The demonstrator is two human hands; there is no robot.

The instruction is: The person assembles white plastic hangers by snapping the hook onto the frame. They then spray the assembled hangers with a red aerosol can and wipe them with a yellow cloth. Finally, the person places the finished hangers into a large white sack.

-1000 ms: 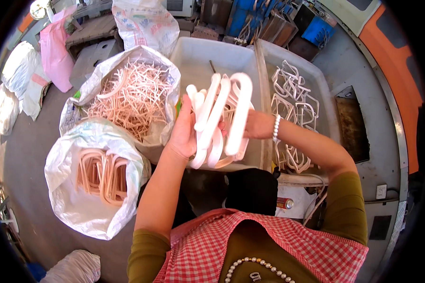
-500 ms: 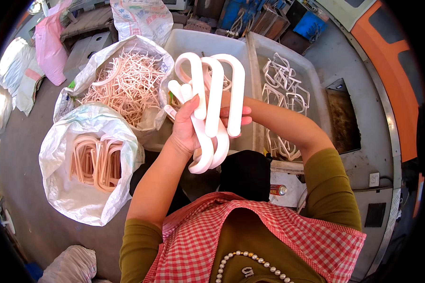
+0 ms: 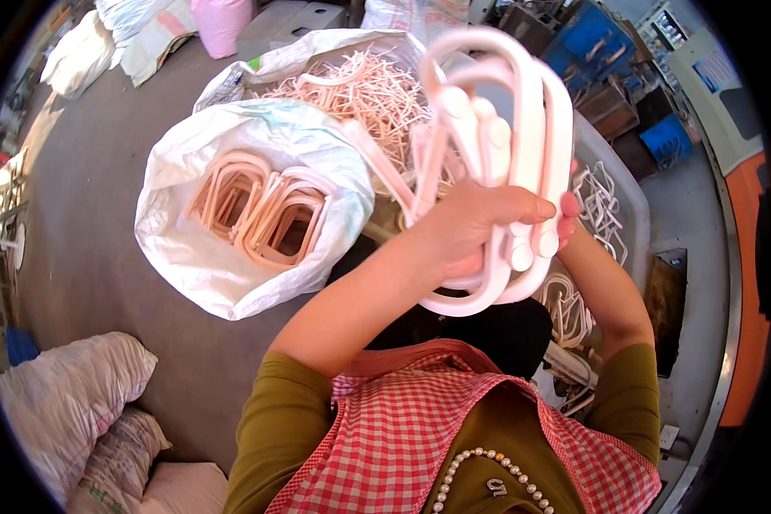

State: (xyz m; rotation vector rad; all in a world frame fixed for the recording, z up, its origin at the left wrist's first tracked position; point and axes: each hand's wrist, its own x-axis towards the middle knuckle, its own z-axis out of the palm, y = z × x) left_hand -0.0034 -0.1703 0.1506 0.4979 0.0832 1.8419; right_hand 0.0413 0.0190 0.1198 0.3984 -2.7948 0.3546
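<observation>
Several pale pink, hook-shaped plastic pieces (image 3: 522,128) are bunched in front of me, their curved ends overlapping. My left hand (image 3: 471,223) is closed round the bunch, its thumb lying across the front. Behind the right edge of the same pieces, my right hand (image 3: 567,214) shows only its fingertips, curled against them; the rest of it is hidden. A loose pink strip (image 3: 379,167) slants up left of my left hand. An open white sack (image 3: 176,244) at left holds stacked pieces of the same kind.
Behind that sack, a bigger one holds thin pink scrap sticks (image 3: 364,90). To the right, a plastic bin (image 3: 630,201) contains bent white plastic frames. Filled sacks (image 3: 68,403) lie at the lower left. Blue metal equipment (image 3: 595,56) stands at the back right.
My view has swung left. The bunched pieces have turned so their hooks overlap in closed loops, and they sit closer to me. My left hand's thumb now crosses them.
</observation>
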